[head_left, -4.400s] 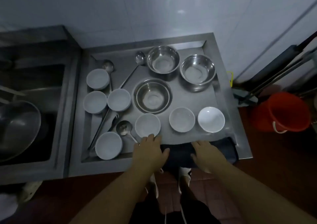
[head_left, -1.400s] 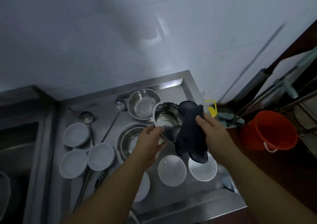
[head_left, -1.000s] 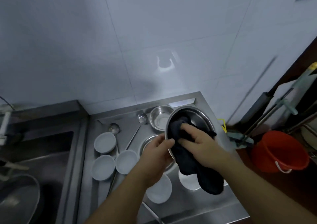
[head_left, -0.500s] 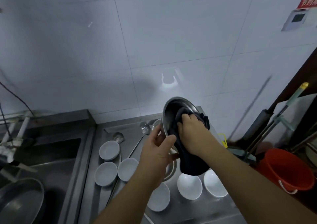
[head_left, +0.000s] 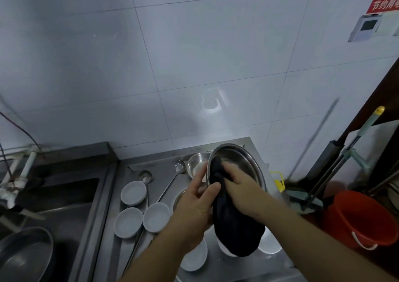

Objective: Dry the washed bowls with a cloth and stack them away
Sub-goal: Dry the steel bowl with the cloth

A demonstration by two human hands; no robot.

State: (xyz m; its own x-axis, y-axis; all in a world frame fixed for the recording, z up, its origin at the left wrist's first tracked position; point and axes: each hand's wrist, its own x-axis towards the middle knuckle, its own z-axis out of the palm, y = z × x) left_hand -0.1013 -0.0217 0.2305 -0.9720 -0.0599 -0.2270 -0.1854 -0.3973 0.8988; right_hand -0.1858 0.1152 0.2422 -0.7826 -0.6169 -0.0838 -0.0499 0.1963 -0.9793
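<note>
Steel dominates the lower half of the frame: a steel table (head_left: 226, 266) with a raised lip sits against a white tiled wall (head_left: 194, 65), and a sink (head_left: 64, 195) adjoins it at lower left. Just below centre, the left hand (head_left: 194, 212) grips the near rim of a steel bowl (head_left: 241, 163), thumb curled over the edge, holding it tilted on its side above the table so its opening faces the camera. The right hand (head_left: 241, 188) presses a dark cloth (head_left: 233, 221) into the bowl's left inner wall, fingers curled round the fabric — the loose end of the cloth hangs down below both hands.

A second steel bowl (head_left: 197, 165) stands on the table behind the held one, near the back lip. Three small white bowls (head_left: 133, 193) cluster at the table's left side, touching or nearly so, with ladles (head_left: 145, 177) lying between and beside them. More white bowls (head_left: 269, 241) sit along the lower edge, partly hidden by the cloth and forearms — these crowd the table's near rim.

To the right of the table, an orange bucket (head_left: 358, 219) stands on the floor, with mop handles (head_left: 345, 158) leaning at the wall. A large pan (head_left: 23, 253) rests in the sink at lower left.
</note>
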